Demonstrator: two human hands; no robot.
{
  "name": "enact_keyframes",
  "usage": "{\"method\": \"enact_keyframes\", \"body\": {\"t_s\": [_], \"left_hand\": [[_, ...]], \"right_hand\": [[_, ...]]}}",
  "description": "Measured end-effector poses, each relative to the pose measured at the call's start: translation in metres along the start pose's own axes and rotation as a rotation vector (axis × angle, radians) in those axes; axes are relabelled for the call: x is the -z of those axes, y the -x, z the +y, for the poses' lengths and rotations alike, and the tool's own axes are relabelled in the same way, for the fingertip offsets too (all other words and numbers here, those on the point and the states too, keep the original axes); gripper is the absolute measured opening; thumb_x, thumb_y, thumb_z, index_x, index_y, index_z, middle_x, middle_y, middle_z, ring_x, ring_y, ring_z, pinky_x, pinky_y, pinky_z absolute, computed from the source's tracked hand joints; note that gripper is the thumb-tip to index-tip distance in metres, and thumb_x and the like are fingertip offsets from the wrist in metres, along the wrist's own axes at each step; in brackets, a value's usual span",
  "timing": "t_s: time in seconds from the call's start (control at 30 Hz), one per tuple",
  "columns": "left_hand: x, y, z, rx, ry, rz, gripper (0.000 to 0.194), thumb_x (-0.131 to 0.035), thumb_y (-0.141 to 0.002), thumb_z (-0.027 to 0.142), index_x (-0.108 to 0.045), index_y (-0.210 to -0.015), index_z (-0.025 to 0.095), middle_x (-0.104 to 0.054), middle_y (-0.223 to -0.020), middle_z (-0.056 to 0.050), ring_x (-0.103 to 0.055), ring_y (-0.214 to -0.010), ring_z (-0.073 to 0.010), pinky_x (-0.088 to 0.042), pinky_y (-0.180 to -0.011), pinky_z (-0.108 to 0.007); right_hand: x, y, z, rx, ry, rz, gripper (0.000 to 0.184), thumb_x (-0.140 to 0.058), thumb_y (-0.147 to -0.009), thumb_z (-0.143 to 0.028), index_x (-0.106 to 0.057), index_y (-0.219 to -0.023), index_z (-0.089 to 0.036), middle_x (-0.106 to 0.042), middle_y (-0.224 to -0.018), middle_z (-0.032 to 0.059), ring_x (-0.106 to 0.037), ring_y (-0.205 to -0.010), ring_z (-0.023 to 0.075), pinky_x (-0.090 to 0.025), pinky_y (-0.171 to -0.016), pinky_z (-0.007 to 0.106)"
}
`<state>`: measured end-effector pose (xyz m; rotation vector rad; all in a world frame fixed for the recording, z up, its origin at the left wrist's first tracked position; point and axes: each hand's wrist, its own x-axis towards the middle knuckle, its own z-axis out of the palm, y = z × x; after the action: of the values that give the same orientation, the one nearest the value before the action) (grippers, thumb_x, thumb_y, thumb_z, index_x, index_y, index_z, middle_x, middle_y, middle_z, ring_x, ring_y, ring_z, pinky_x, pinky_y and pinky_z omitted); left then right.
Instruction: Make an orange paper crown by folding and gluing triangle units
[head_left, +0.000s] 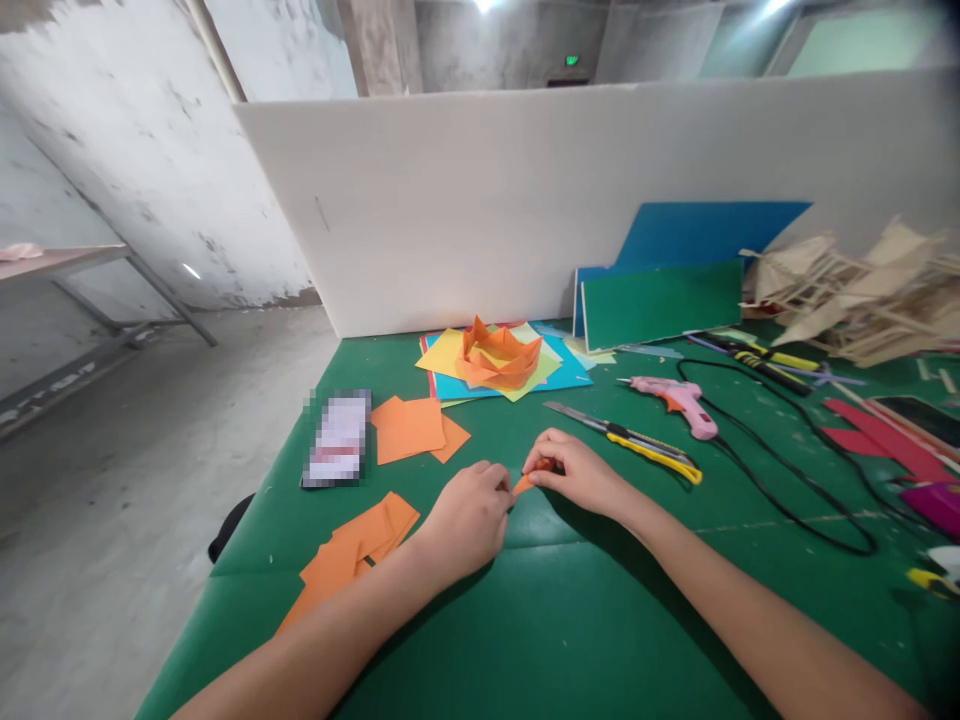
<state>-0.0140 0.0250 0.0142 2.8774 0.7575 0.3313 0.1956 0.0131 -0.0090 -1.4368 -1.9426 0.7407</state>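
Note:
Both hands meet over the green table, pinching a small folded piece of orange paper (523, 486) between them. My left hand (471, 510) is closed on its left end, with the fingertips partly hidden behind the knuckles. On the other end, my right hand (571, 470) grips with thumb and curled fingers. Square orange paper sheets (410, 428) lie beyond my left hand, and a looser pile of orange paper (367, 530) sits beside the left forearm. A ring of folded orange paper (499, 358) rests on stacked coloured sheets at the back.
Right of my right hand lie a yellow utility knife (652, 458) and a pink glue gun (679, 402) with a black cord. A blurred phone (337, 438) is near the left table edge. A white board (465, 210) stands behind; wooden pieces (862, 290) pile at the right.

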Motion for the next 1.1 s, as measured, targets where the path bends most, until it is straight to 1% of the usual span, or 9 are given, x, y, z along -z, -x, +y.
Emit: {"method": "enact_keyframes", "body": {"t_s": [0.13, 0.27, 0.33, 0.43, 0.57, 0.7, 0.8, 0.93, 1.1], "left_hand": [[0.002, 0.004, 0.009, 0.044, -0.05, -0.051, 0.025, -0.045, -0.08, 0.007, -0.069, -0.082, 0.012, -0.061, -0.086, -0.011, -0.056, -0.08, -0.0216, -0.049, -0.076, -0.036], [0.004, 0.003, 0.012, 0.085, -0.066, -0.084, 0.026, -0.044, -0.078, 0.007, -0.07, -0.078, 0.013, -0.06, -0.083, -0.011, -0.056, -0.08, -0.0223, -0.049, -0.075, -0.036], [0.003, 0.003, 0.012, 0.108, -0.048, -0.076, 0.026, -0.044, -0.078, 0.007, -0.07, -0.077, 0.013, -0.06, -0.083, -0.01, -0.057, -0.08, -0.0219, -0.049, -0.076, -0.036], [0.0, 0.001, 0.009, 0.15, 0.006, -0.031, 0.024, -0.046, -0.077, 0.007, -0.068, -0.075, 0.014, -0.06, -0.083, -0.008, -0.058, -0.082, -0.0204, -0.049, -0.078, -0.033], [-0.002, -0.007, 0.007, 0.192, 0.006, -0.009, 0.014, -0.05, -0.08, 0.014, -0.064, -0.079, 0.013, -0.059, -0.084, -0.008, -0.057, -0.081, -0.02, -0.048, -0.076, -0.031], [0.0, -0.021, 0.006, 0.23, -0.026, -0.111, 0.018, -0.05, -0.088, 0.028, -0.062, -0.083, 0.015, -0.061, -0.082, -0.006, -0.058, -0.081, -0.0207, -0.047, -0.072, -0.031], [0.002, -0.031, 0.004, 0.232, -0.046, -0.16, 0.02, -0.046, -0.092, 0.029, -0.061, -0.087, 0.016, -0.062, -0.084, -0.005, -0.06, -0.081, -0.0201, -0.046, -0.072, -0.03], [0.005, -0.035, -0.002, 0.226, -0.045, -0.136, 0.023, -0.042, -0.094, 0.027, -0.061, -0.086, 0.016, -0.063, -0.087, -0.006, -0.059, -0.082, -0.0204, -0.045, -0.073, -0.03], [0.01, -0.038, -0.023, 0.252, 0.17, -0.062, 0.019, -0.043, -0.092, 0.026, -0.06, -0.086, 0.019, -0.063, -0.087, -0.003, -0.058, -0.08, -0.018, -0.044, -0.07, -0.027]], "right_hand": [[0.004, 0.002, 0.001, 0.015, 0.031, -0.004, 0.006, -0.063, -0.081, -0.022, -0.068, -0.078, -0.019, -0.053, -0.089, 0.0022, -0.056, -0.077, 0.0144, -0.044, -0.072, 0.028], [0.011, 0.006, 0.003, 0.058, 0.049, -0.083, 0.013, -0.064, -0.083, -0.03, -0.072, -0.091, -0.023, -0.053, -0.096, 0.0025, -0.056, -0.08, 0.0144, -0.044, -0.075, 0.028], [0.015, 0.008, 0.004, 0.094, 0.071, -0.106, 0.017, -0.064, -0.083, -0.031, -0.072, -0.097, -0.026, -0.053, -0.099, 0.0029, -0.057, -0.084, 0.0152, -0.044, -0.078, 0.029], [0.017, 0.008, 0.007, 0.165, 0.143, -0.082, 0.017, -0.062, -0.085, -0.03, -0.072, -0.099, -0.028, -0.055, -0.099, 0.0034, -0.056, -0.089, 0.0166, -0.043, -0.082, 0.029], [0.018, 0.008, 0.01, 0.315, 0.299, -0.064, 0.02, -0.056, -0.09, -0.03, -0.071, -0.104, -0.028, -0.059, -0.097, 0.0046, -0.054, -0.09, 0.0173, -0.042, -0.079, 0.03], [0.017, 0.007, 0.011, 0.447, 0.469, -0.026, 0.024, -0.049, -0.094, -0.031, -0.069, -0.105, -0.025, -0.061, -0.094, 0.0067, -0.052, -0.085, 0.0175, -0.042, -0.074, 0.03], [0.014, 0.005, 0.009, 0.476, 0.511, 0.013, 0.027, -0.045, -0.095, -0.03, -0.069, -0.1, -0.02, -0.062, -0.089, 0.0079, -0.051, -0.082, 0.0178, -0.042, -0.073, 0.031], [0.008, 0.002, 0.006, 0.458, 0.452, 0.058, 0.025, -0.045, -0.095, -0.027, -0.068, -0.094, -0.018, -0.064, -0.087, 0.0079, -0.053, -0.083, 0.0189, -0.043, -0.076, 0.033], [0.0, -0.005, 0.004, 0.344, 0.185, 0.14, 0.023, -0.046, -0.094, -0.025, -0.068, -0.094, -0.02, -0.067, -0.091, 0.0066, -0.059, -0.087, 0.0182, -0.047, -0.08, 0.032]]}}
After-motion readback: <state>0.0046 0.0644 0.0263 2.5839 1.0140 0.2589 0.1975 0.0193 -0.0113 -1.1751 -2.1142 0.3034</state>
